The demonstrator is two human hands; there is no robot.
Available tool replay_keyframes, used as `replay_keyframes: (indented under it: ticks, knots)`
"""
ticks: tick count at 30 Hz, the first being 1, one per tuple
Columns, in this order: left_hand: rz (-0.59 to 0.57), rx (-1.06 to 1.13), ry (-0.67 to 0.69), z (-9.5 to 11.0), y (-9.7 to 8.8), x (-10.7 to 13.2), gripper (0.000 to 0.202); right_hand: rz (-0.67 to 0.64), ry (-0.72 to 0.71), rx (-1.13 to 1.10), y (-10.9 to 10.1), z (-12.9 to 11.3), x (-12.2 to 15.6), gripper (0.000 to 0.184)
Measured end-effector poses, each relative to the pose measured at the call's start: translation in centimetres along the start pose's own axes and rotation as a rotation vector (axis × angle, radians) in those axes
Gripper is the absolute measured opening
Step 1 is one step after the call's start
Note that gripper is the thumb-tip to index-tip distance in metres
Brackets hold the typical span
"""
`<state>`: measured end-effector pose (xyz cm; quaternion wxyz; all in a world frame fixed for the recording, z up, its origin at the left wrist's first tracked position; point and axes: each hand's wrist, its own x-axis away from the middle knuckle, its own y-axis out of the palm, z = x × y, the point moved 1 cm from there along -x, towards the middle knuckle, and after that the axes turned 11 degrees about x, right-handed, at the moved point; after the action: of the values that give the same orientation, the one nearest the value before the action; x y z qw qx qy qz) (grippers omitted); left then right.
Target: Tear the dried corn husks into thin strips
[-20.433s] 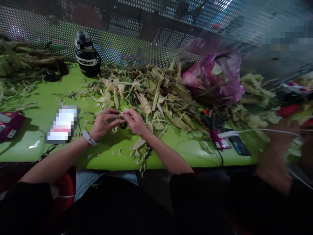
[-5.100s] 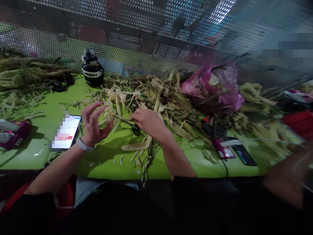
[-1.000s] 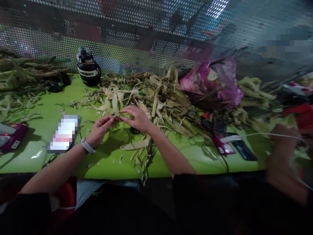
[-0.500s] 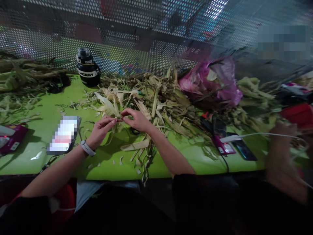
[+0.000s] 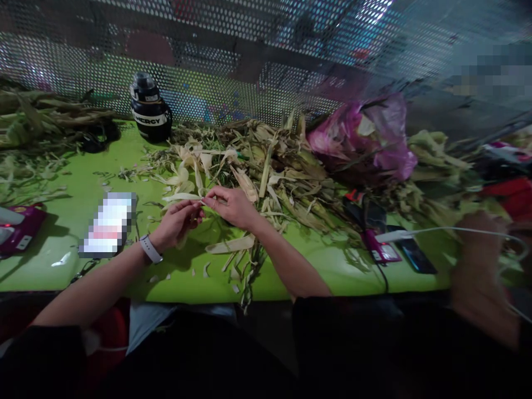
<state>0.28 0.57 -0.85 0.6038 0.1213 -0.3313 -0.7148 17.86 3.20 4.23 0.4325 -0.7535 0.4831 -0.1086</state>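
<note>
My left hand (image 5: 177, 223), with a white watch on the wrist, and my right hand (image 5: 233, 205) meet over the green table (image 5: 83, 183). Both pinch the same pale strip of corn husk (image 5: 183, 197), which sticks out to the left from between the fingertips. A big heap of dry husks and stalks (image 5: 270, 166) lies just behind my hands. More loose husk strips (image 5: 233, 244) lie under my right wrist, near the table's front edge.
A phone (image 5: 108, 223) lies left of my left hand. A black bottle (image 5: 149, 111) stands at the back by the perforated metal screen. A pink plastic bag (image 5: 366, 138) sits on the right heap. Another person's hand (image 5: 477, 266) moves at right, near phones and a white cable.
The husk strip between my fingers has swung from pointing up-left to lying flat, pointing left. My hands stay together at the same spot. The other person's hand shifts slightly at right.
</note>
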Motion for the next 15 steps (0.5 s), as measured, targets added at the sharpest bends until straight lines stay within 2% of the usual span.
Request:
replay_keyframes:
  ticks: [6, 15]
  knots:
    - [-0.025, -0.003, 0.0, 0.3, 0.4, 0.2, 0.027, -0.014, -0.004, -0.085, 0.6, 0.6, -0.2, 0.029]
    - [0.076, 0.211, 0.002, 0.4, -0.3, -0.2, 0.021, -0.129, 0.009, -0.009, 1.7, 1.0, -0.2, 0.02]
